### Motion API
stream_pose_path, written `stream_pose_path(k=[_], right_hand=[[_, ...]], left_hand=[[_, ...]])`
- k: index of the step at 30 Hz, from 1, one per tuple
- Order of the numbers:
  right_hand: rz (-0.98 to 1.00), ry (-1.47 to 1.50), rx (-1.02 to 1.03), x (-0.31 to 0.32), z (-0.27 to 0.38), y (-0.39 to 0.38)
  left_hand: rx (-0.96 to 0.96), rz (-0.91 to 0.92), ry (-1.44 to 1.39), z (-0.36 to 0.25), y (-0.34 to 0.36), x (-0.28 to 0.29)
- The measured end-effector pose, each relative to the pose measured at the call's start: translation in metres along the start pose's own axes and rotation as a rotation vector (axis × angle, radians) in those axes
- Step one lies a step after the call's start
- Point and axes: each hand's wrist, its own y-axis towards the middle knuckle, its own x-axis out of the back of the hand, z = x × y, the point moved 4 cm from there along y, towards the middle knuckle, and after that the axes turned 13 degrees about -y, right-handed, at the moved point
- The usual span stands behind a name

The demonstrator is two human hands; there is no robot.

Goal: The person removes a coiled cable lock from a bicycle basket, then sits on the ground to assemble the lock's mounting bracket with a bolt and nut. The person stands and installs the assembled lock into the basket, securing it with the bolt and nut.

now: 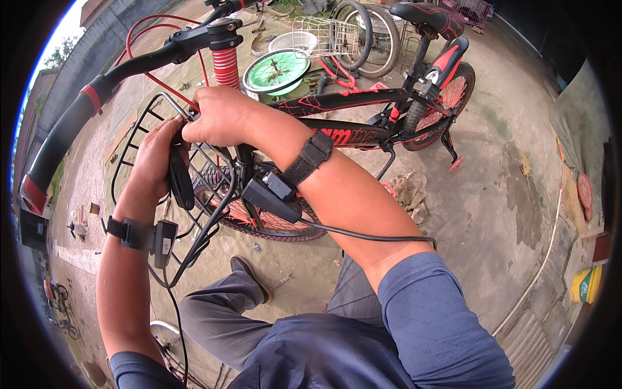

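Note:
A black-and-red bicycle (343,129) stands before me with a black wire basket (139,139) at its front. My left hand (154,159) is closed at the basket's upper part, around a slim black handle-like tool (181,181) that hangs down beside the palm; its upper end is hidden. My right hand (220,117) is closed by the basket's rim, just below the red-striped headset spacers (225,67). A red cable (162,84) runs down to its fingertips. What those fingers pinch is out of sight. Both hands nearly meet there.
The handlebar (123,68) crosses the upper left. Behind the bicycle lie a green wheel-like disc (275,70), a white wire basket (321,35) and loose bicycle wheels (379,42). A crumpled cloth (409,194) lies on the concrete. A yellow bucket (585,285) is at the far right.

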Motion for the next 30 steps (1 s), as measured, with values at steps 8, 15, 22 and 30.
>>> stream_pose_path(k=[8, 15, 22, 30], right_hand=[[-0.012, 0.038, -0.006, -0.002, -0.003, 0.001], [-0.081, 0.042, 0.038, -0.003, -0.008, -0.005], [-0.039, 0.439, -0.059, -0.015, -0.014, -0.003], [-0.004, 0.432, -0.068, -0.017, -0.017, 0.0]], left_hand=[[-0.035, 0.019, 0.027, -0.004, -0.002, -0.003], [-0.049, 0.012, -0.018, -0.004, -0.006, -0.008], [-0.049, -0.031, -0.004, 0.001, -0.005, -0.001], [-0.056, -0.003, -0.017, 0.0, -0.012, -0.002]])
